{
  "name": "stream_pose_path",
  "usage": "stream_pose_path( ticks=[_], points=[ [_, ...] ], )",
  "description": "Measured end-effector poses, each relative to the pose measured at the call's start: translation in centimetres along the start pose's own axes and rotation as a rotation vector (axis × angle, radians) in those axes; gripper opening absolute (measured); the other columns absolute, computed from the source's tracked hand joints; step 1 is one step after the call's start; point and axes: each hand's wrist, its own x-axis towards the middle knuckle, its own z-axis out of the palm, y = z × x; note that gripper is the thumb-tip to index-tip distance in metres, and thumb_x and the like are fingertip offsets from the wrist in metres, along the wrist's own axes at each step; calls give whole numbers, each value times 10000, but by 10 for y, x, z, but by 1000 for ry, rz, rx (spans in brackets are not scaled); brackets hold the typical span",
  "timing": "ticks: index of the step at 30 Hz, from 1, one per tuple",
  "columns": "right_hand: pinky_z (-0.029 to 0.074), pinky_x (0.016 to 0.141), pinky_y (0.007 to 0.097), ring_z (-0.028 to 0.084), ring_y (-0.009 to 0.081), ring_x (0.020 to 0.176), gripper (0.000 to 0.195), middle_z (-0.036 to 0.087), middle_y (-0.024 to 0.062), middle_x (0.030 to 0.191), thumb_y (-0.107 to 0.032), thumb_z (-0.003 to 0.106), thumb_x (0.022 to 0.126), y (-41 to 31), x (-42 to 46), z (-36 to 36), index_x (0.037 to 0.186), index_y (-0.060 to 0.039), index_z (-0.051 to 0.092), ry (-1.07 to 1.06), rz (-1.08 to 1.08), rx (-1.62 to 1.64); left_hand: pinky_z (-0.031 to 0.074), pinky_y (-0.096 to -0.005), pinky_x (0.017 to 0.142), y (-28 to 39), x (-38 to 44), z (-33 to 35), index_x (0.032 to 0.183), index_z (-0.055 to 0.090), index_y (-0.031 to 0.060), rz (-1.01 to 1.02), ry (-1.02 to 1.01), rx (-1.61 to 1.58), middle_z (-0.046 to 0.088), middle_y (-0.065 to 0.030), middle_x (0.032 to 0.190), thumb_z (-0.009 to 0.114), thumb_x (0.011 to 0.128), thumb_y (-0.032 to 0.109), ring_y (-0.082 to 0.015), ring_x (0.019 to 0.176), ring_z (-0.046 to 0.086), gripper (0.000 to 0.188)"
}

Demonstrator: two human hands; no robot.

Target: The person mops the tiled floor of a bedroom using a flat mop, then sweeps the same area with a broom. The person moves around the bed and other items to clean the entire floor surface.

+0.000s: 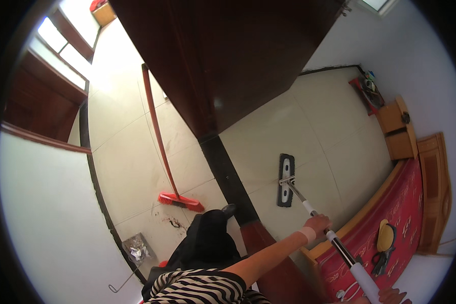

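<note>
My left hand (pixel 318 225), with a pale band around its wrist, grips the white-and-chrome handle (pixel 342 249) of a flat mop partway down. At the lower right edge, partly cut off, my right hand (pixel 392 295) is closed around the handle's white upper end. The mop head (pixel 286 180), dark-fringed with a pale centre plate, lies flat on the beige tile floor (pixel 266 152) beyond the dark threshold strip (pixel 231 178). Between head and handle is a metal swivel joint.
A dark wooden door (pixel 231 57) stands across the top. Left of the threshold, a red broom (pixel 180 201) leans near scattered dirt (pixel 174 223) and a dustpan (pixel 138 247) holding litter. A bed with red cover (pixel 399 205) and a wooden nightstand (pixel 397 131) line the right.
</note>
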Motion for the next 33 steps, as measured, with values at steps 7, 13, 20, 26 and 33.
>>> stream_pose_path(
  ticks=[7,13,20,26,33],
  points=[
    [245,347,202,337,101,367,114,294,-5,454,-90,507,768,-13,-12,3,829,-14,447,3,-84,-139,441,-376,695,-7,-8,-5,700,500,104,-34,-64,9,525,-78,786,578,642,124,-262,843,514,99],
    [214,310,204,285,86,323,164,234,-19,426,-57,457,770,-58,-54,-16,660,-53,336,-44,-73,-108,418,-372,682,-27,-69,-23,723,457,91,106,-10,-19,500,-68,753,559,655,74,-268,792,503,124],
    [185,298,194,243,66,331,195,232,-19,434,10,460,746,-128,-80,-34,877,3,316,-43,50,88,426,-384,661,-23,-165,-74,716,483,100,126,-44,30,517,-73,754,576,645,93,-270,793,514,118],
    [168,303,196,232,71,332,206,224,-12,439,15,447,735,-154,-82,-36,900,24,323,-157,166,175,428,-376,619,-9,-224,-113,714,492,87,24,129,34,515,-77,686,566,627,73,-281,728,517,115],
    [188,296,195,226,81,300,119,209,-4,422,-23,411,753,-167,-78,0,686,-49,316,-239,72,229,408,-368,680,-3,-196,-144,706,476,90,64,265,81,508,-70,676,575,579,52,-279,729,515,166]
  ],
)
